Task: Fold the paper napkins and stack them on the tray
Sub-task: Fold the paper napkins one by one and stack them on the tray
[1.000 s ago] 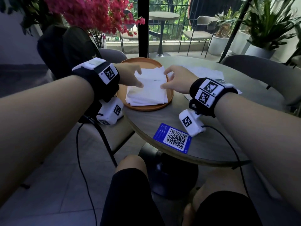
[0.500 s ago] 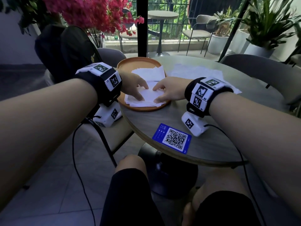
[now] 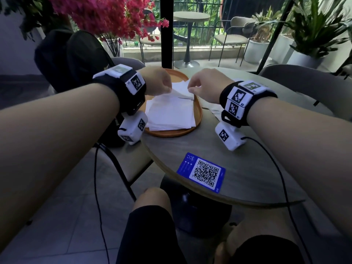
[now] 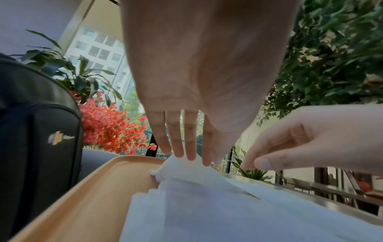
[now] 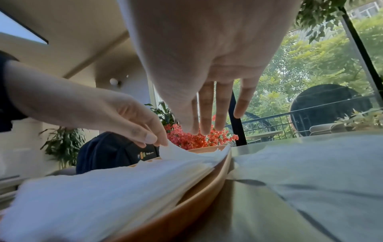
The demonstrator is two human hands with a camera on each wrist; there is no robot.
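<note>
One stack of white napkins (image 3: 171,115) lies on the single orange tray (image 3: 198,119) on the round table (image 3: 247,168); its top napkin's far edge is raised. The left hand (image 3: 158,80) pinches that edge; the right hand (image 3: 205,84) hovers beside it, fingers loosely curled, and whether it grips the paper cannot be told; one blue QR card (image 3: 202,172) lies nearer.

free: bare table (image 3: 247,164) near side | blocked: backpack (image 3: 72,60) left, flowers (image 3: 106,16) beyond tray (image 3: 198,115)

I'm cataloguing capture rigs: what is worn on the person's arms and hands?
Both hands, left and right, are bare, with no sleeves. Each wrist has a black band bearing white blocks with black square markers, a white camera box beneath, and a black cable hanging down.
</note>
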